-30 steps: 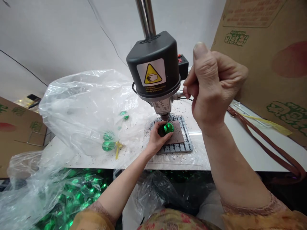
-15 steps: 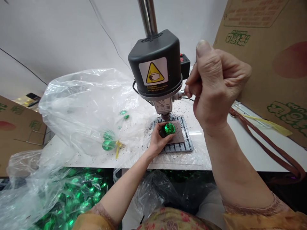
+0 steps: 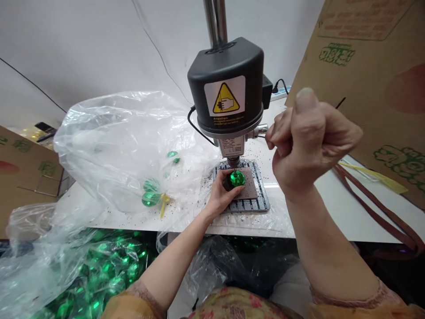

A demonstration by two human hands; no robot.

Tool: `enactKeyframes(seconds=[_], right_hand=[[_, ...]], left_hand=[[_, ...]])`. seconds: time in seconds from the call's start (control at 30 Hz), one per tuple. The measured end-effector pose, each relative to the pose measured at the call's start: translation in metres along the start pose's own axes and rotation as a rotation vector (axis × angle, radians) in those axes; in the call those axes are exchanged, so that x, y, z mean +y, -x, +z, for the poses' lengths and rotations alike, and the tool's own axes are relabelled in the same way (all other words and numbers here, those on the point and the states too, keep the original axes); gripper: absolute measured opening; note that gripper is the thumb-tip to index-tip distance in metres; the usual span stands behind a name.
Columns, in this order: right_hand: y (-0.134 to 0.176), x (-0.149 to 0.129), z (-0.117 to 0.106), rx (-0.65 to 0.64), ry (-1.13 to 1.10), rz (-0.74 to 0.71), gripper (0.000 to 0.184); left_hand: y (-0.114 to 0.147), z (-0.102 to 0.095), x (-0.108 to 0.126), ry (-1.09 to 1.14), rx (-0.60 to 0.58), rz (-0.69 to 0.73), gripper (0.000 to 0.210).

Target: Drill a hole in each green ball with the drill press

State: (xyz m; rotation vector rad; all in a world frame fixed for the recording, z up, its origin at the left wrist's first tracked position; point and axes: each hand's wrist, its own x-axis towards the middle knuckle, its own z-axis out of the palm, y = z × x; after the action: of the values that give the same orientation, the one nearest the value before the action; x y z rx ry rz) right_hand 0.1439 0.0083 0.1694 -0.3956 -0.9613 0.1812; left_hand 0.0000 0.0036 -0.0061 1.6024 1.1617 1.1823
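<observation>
A bench drill press [image 3: 226, 84] with a black motor housing stands in front of me. Under its chuck, a round, faceted, shiny green gem-shaped piece [image 3: 237, 178] sits on a brown board over the slotted metal base [image 3: 262, 203]. My left hand [image 3: 221, 190] grips it from the left, thumb and fingers curled round its side and the dark part beneath. The thin bit appears to meet the top of the piece. My right hand [image 3: 310, 141] is closed in a fist at the machine's right, round the feed handle beside the metal hub [image 3: 260, 130]; most of the handle is hidden.
A large clear plastic bag [image 3: 122, 141] lies left of the machine, with several green pieces by it. Below the table [image 3: 282, 223], more green pieces [image 3: 109, 270] lie under plastic. Cardboard boxes [image 3: 372, 88] flank both sides. A brown strap [image 3: 375, 208] lies at right; dark shavings surround the base.
My right hand has come down and a little to the right beside the drill press. My left hand keeps its grip on the green piece. The view has shifted slightly.
</observation>
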Motion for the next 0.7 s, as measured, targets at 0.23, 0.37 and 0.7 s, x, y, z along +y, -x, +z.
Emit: enactKeyframes(seconds=[0.23,0.37,0.7], right_hand=[[0.01,0.003,-0.013,-0.011,0.054,0.019,0.043],[0.012,0.001,-0.016,-0.018,0.086,0.029,0.044],[0.022,0.013,-0.015,0.015,0.04,-0.146,0.037]], left_hand=[[0.0,0.0,-0.002,0.008,-0.002,0.006,0.056],[0.0,0.001,-0.004,0.039,-0.007,0.005,0.055],[0.001,0.001,-0.001,0.033,0.001,0.013,0.055]])
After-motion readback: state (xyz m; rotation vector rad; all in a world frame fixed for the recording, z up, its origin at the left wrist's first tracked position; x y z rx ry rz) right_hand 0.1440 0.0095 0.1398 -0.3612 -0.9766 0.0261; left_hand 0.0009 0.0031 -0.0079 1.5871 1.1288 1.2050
